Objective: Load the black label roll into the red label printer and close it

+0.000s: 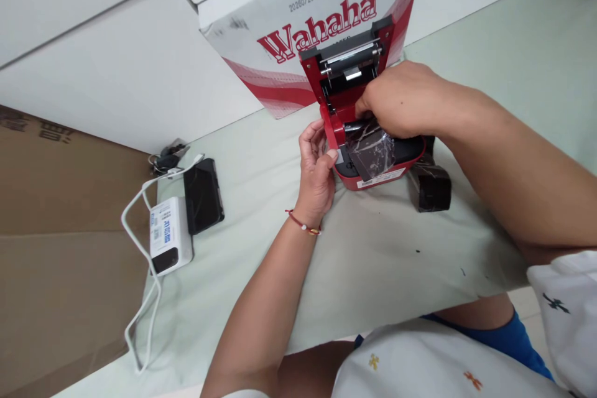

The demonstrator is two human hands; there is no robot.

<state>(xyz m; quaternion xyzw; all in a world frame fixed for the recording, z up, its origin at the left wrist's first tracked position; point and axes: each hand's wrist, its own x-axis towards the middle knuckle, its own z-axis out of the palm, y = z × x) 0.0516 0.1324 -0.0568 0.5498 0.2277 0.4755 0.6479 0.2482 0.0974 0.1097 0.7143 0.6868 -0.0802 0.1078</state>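
Observation:
A red-and-black machine with a hinged lid and rollers (415, 152), seemingly a label printer, rests on the cloth with its lid (347, 50) raised. My left hand (318, 158) grips its left side, thumb on the front rim and fingers behind. My right hand (403, 99) reaches into the open body below the lid, fingers curled down. Its fingertips are partly hidden, so what they pinch does not show. Dark, shiny, creased film (373, 152) hangs over the machine's front near a roller. More dark glossy material (433, 188) lies in a boxy shape at its right.
Behind the machine stands a white-and-red Wahaha carton (280, 84). To the left lie a black phone (204, 196), a white power bank (172, 233) and a looped white cable (133, 230). Brown cardboard (69, 249) borders the left of the pale green cloth (247, 211).

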